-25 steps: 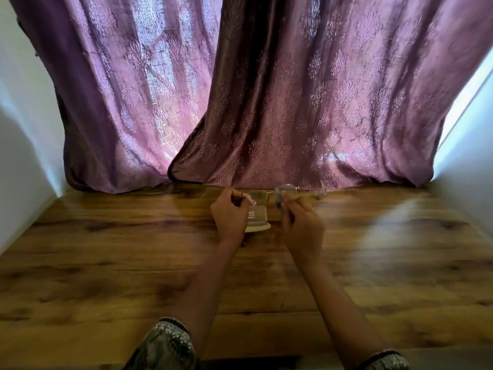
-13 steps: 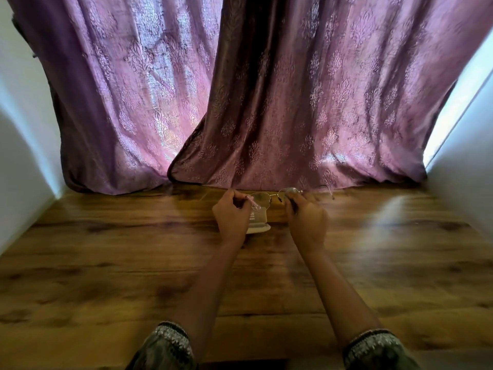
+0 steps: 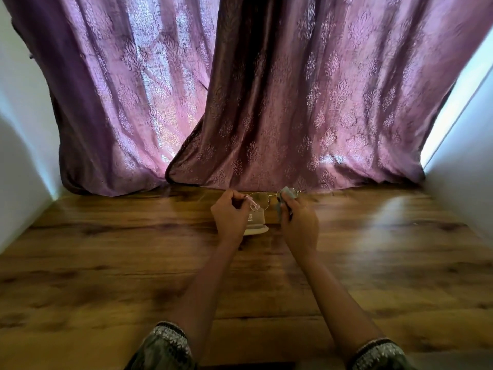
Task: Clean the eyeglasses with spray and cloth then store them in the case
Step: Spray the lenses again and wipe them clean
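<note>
Now grips eyeglasses at both ends, with left hand pinching frame's left end and right hand pinching cloth over right lens.

Two hands, the left hand and the right hand; one pair of eyeglasses; one cloth; one pale container (kind unclear) on one wooden surface; two purple curtains; two patterned sleeves.

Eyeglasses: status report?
Left hand grips eyeglasses by one end. Right hand pinches cloth over other lens. Pale container on table beneath; nothing blocking.
</note>
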A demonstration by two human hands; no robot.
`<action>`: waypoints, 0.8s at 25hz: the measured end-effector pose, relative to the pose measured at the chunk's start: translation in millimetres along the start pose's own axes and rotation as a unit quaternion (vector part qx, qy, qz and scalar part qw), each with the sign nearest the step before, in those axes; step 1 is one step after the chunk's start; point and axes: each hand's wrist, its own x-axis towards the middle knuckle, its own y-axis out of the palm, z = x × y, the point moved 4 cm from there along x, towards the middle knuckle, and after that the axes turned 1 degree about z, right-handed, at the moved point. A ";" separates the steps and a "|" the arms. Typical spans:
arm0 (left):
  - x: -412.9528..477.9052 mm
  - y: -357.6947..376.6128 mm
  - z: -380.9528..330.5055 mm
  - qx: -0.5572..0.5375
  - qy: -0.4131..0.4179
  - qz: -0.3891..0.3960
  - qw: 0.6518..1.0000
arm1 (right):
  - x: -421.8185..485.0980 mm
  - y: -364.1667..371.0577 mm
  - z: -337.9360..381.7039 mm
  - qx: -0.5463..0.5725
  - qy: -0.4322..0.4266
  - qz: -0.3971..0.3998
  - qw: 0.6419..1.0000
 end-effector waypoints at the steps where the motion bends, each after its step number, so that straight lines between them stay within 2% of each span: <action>1: 0.3 -0.7 -1.1 -0.001 0.000 -0.001 1.000 | -4.5 0.7 -1.8 -0.002 -0.014 0.010 1.000; 4: 0.5 -1.8 -0.6 0.002 0.003 0.001 1.000 | -12.9 -5.0 -14.7 -0.030 -0.008 0.040 0.999; 9: 1.3 3.4 0.3 0.011 -0.002 0.010 1.000 | 2.9 -3.2 -14.8 -0.012 0.038 0.007 0.999; 13: 1.6 3.5 -4.8 0.012 0.012 0.003 1.000 | 0.6 4.1 -6.6 0.032 0.003 0.025 0.999; 15: 1.5 3.4 -4.7 0.008 0.014 0.005 1.000 | -6.3 -0.4 -11.1 0.021 -0.005 0.030 0.999; 20: 0.0 5.9 -1.8 0.001 0.007 0.011 1.000 | -1.1 -7.8 -20.3 -0.026 0.047 0.032 0.998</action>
